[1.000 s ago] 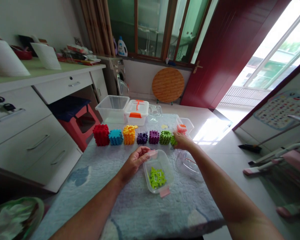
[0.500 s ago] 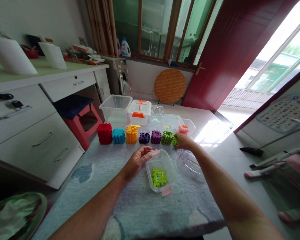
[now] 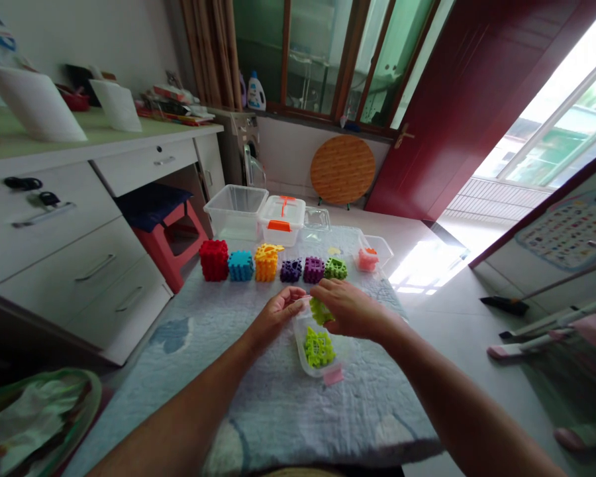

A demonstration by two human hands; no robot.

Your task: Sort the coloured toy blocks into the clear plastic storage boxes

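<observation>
A clear plastic container [image 3: 302, 358] with pink clips stands on the cloth-covered table, with lime-green interlocking pieces [image 3: 319, 347] inside. My left hand [image 3: 281, 311] grips its far left rim, fingers closed on the edge. Over the container, my right hand [image 3: 347, 308] pinches a lime-green block piece [image 3: 320, 311]. Behind them runs a row of blocks: a red cube [image 3: 214, 260], a blue one [image 3: 241, 265], a yellow one [image 3: 267, 262], a dark purple one [image 3: 291, 269], a purple one [image 3: 314, 268] and a green one [image 3: 336, 267].
At the table's back are an open clear bin [image 3: 236, 211] and a white-lidded box [image 3: 281, 220] with orange latches. Coral pieces [image 3: 368, 259] sit in a small container at right. A red stool [image 3: 173, 245] stands left, beside the drawer desk [image 3: 59, 265].
My right hand has moved left and nearer, from beside the green cube to above the container, carrying the lime-green block piece. My left hand stays at the rim.
</observation>
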